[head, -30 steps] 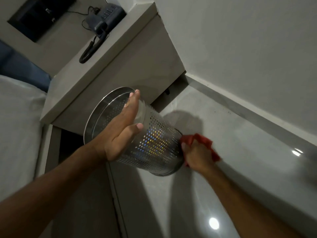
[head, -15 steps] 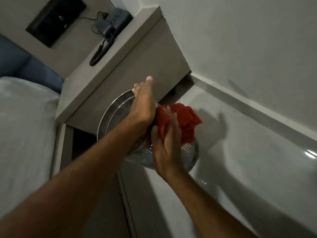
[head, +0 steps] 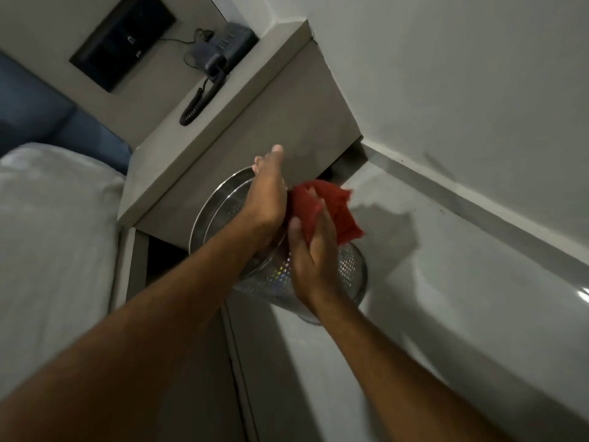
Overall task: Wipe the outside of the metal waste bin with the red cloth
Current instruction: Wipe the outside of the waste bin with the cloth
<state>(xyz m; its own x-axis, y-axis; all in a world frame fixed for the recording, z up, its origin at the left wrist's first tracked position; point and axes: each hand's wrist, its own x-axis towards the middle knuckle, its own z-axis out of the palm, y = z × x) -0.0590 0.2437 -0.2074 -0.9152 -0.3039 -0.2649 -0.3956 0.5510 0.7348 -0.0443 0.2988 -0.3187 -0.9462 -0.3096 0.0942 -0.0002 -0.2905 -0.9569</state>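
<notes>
The metal waste bin (head: 348, 270) is perforated and shiny, and it is tilted off the floor with its open rim toward the left. My left hand (head: 267, 199) lies across its upper side at the rim, fingers stretched out, and holds it there. My right hand (head: 314, 261) grips the bunched red cloth (head: 328, 207) and presses it on the bin's upper wall, right beside my left hand. Both forearms hide much of the bin's near side.
A grey bedside cabinet (head: 255, 129) stands just behind the bin, with a corded telephone (head: 220, 54) on top. A white bed (head: 47, 234) fills the left. The white wall (head: 478, 90) and its skirting run along the right, above the glossy floor (head: 446, 307).
My right hand has brought the red cloth from the bin's base up to its upper wall beside my left hand. My left hand has shifted toward the rim.
</notes>
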